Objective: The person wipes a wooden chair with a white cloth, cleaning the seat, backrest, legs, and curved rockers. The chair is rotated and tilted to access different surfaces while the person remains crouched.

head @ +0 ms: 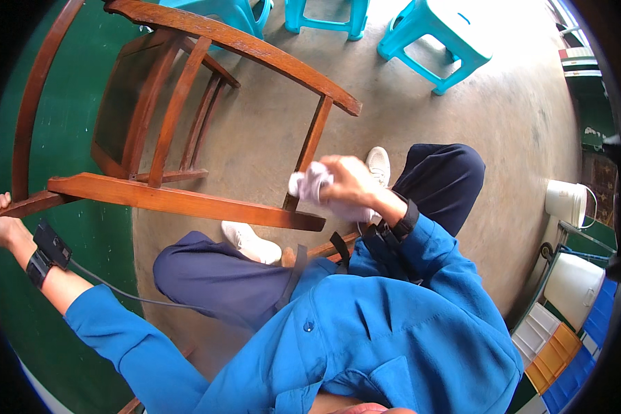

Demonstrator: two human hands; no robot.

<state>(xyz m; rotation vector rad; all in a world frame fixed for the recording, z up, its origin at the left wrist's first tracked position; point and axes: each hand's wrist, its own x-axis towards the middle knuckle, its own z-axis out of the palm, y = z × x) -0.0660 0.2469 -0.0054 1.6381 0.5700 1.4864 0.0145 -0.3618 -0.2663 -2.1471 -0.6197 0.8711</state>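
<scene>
A brown wooden armchair (186,199) lies tipped in front of me, its legs pointing toward the middle of the floor. At the far left, my left hand (2,225) is closed around the end of a wooden bar of its frame. My right hand (349,181) grips a crumpled pale cloth (313,183), beside the crossbar (315,132) that joins two of the chair's legs. The cloth overlaps the lower part of that crossbar in the picture; whether it touches the wood I cannot tell.
Turquoise plastic stools (440,44) stand on the concrete floor at the top. A green wall (67,129) runs along the left, behind the chair. At the right are a white bucket (564,202) and coloured plastic crates (553,357). My white shoes (251,243) are near the chair legs.
</scene>
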